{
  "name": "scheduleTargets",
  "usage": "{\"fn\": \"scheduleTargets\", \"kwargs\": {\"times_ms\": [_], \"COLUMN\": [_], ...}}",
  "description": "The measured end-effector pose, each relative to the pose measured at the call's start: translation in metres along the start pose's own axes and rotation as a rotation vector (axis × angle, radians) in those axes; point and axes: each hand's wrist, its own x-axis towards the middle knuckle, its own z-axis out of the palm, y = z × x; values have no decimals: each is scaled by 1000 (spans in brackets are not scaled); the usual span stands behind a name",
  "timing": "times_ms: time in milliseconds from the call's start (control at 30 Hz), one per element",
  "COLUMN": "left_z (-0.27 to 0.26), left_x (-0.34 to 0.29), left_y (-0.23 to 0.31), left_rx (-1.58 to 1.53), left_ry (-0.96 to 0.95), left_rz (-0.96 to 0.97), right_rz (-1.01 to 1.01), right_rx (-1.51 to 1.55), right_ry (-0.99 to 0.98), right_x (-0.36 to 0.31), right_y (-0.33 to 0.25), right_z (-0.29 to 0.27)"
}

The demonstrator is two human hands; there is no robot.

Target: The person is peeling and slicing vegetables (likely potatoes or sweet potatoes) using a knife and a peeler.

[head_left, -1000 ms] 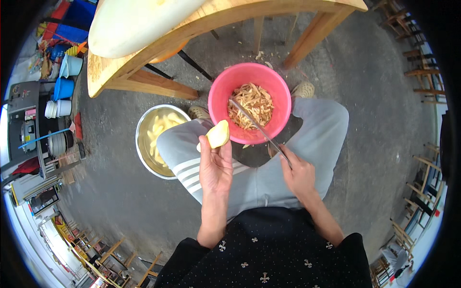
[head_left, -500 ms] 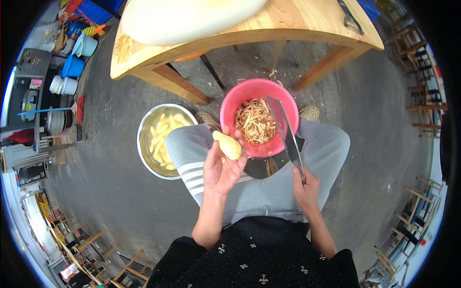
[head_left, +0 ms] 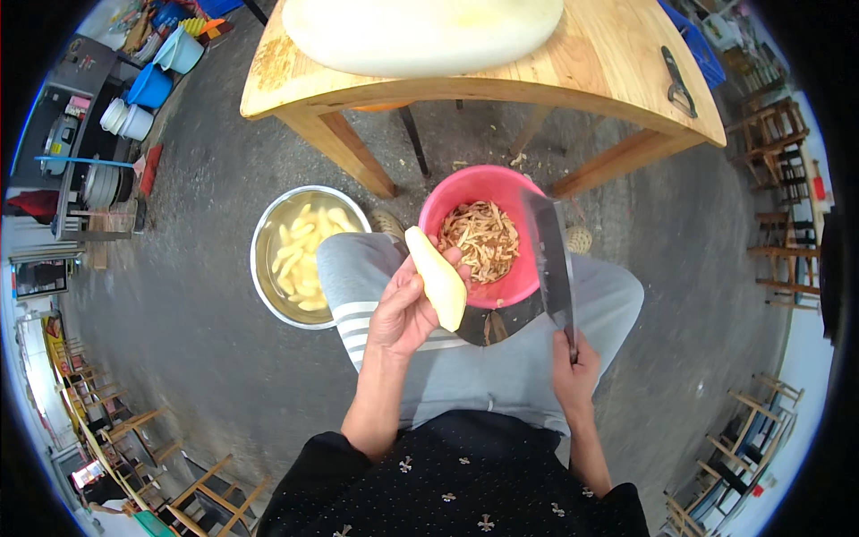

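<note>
Right hand (head_left: pixel 575 371) is holding a cleaver (head_left: pixel 553 259) by its near end, fist wrapped, cleaver pointing far and a bit left. Left hand (head_left: pixel 394 322) is cradling a peeled tuber (head_left: pixel 438 279) left of the cleaver and apart from it — fingertips (head_left: pixel 455 256) are showing past its right side. Risk, my read: tuber could be rolling off if that loose-looking cradle gives on the smooth surface; fingertips could be getting nicked, since they're sitting on the cleaver side. Tuber's long axis is running far-left to near-right, narrow end pointing far-left. Steel bowl (head_left: pixel 309 326) is standing left, holding pale pieces (head_left: pixel 304 255) in liquid. Pink basin (head_left: pixel 445 199) is sitting beyond the tuber, holding peelings (head_left: pixel 483 242). Farther — wooden table (head_left: pixel 617 54), with a peeler (head_left: pixel 680 88) lying right and a big pale oblong thing (head_left: pixel 420 36) lying left.
</note>
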Motion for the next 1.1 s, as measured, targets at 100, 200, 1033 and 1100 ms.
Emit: {"fn": "scheduleTargets", "kwargs": {"times_ms": [100, 200, 1033, 1100], "left_z": [4, -2, 15, 13], "left_x": [-5, -4, -5, -5], "left_y": [4, 5, -53, -55], "left_rx": [18, 5, 302, 281], "left_ry": [53, 60, 377, 384], "left_rz": [-2, 12, 210, 202], "right_rz": [83, 24, -651, -662], "right_rx": [77, 69, -422, -440], "right_ry": [46, 166, 63, 95], "right_x": [9, 24, 1, 0], "right_y": [-13, -14, -52, -49], "right_z": [-22, -42, 2, 3]}}
